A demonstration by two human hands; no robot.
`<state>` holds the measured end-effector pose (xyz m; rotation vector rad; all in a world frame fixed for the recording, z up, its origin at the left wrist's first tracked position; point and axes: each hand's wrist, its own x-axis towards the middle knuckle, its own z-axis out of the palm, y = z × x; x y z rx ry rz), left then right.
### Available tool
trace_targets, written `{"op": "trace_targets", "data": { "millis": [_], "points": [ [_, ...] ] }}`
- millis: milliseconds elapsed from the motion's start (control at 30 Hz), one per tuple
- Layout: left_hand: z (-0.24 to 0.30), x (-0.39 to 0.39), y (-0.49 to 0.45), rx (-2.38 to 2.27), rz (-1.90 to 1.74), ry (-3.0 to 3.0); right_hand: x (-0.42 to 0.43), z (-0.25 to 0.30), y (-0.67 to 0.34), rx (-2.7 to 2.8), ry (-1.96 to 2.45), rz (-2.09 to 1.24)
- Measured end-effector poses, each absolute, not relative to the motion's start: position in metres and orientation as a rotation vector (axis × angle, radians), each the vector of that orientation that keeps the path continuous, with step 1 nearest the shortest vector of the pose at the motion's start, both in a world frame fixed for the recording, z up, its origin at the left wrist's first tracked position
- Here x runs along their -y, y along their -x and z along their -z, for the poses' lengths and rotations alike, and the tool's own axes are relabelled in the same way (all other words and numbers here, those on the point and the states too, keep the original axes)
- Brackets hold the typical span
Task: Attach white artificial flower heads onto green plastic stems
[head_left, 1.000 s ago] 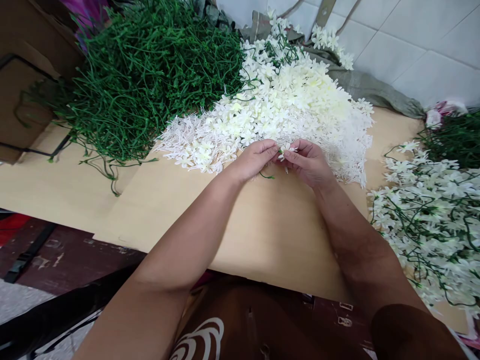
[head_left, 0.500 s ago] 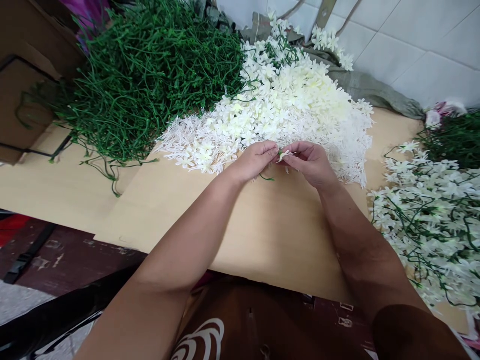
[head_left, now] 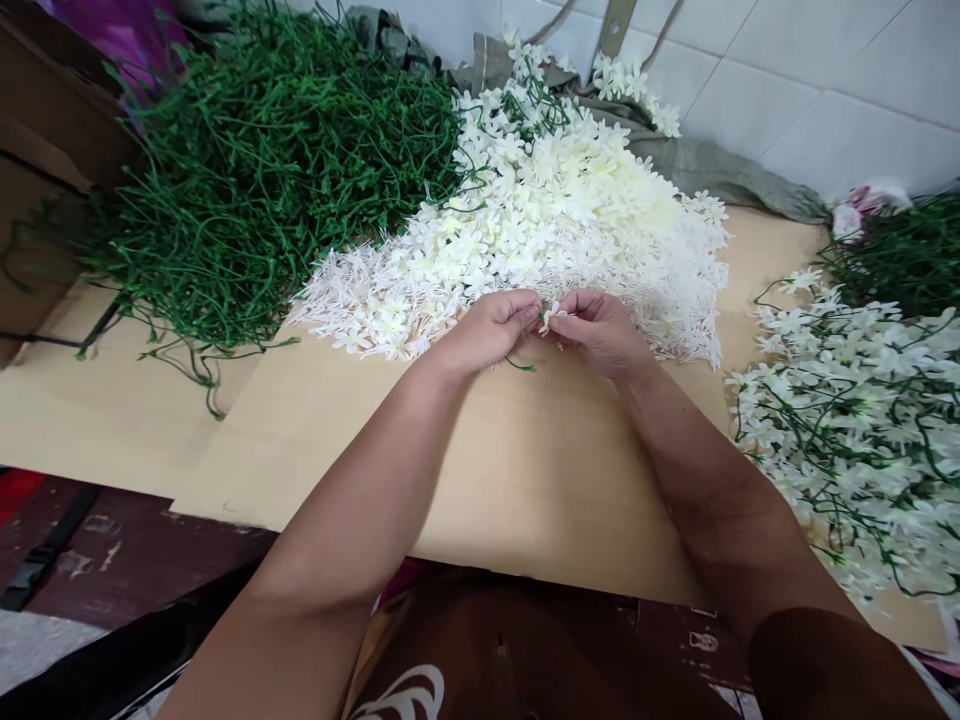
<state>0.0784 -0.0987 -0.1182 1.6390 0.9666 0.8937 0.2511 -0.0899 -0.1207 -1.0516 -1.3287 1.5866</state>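
Both hands near the middle of the frame, fingertips almost meeting. Right hand (head_left: 596,330): thumb and forefinger pinched together on a small white flower (head_left: 553,318), grip closed down to the petals. Left hand (head_left: 495,328): thumb pressed to bent fingers, grip tight on a green stem (head_left: 523,367); its tail curls out below the hand, the upper length mostly hidden. Flower and stem sit close together in the narrow gap between the two hands; whether they are joined, cannot tell.

Below the hands, bare tan sheeting over the table (head_left: 360,450). Just beyond them, upper centre, a broad heap of loose white blooms (head_left: 555,200), pale thread-like ends showing along its lower edge. Upper left, touching it, a tangled mound of green stems (head_left: 285,170), a few strands straggling down onto the sheeting. Right edge of the frame, a separate pile of stemmed white flowers (head_left: 862,420), green stalks running all through; above that, a smaller green bundle (head_left: 911,250).

Farther out: grey-green cloth (head_left: 735,175) bunched along the back, pale tiled wall (head_left: 787,90) at upper right. Far left, a brown carton (head_left: 37,240); purple plastic (head_left: 124,40) in the top-left corner.
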Motion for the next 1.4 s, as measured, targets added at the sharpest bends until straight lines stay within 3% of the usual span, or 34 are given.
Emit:
{"op": "trace_targets", "data": {
  "millis": [267, 1400],
  "points": [
    [0.1201, 0.1, -0.0789, -0.984, -0.859, -1.656, 0.0874, 0.1197, -0.2536, 1.265, 1.042, -1.708],
    [0.1234, 0.101, -0.0835, -1.101, -0.742, -1.729, 0.0895, 0.1225, -0.2513, 1.298, 1.163, -1.648]
  ]
}}
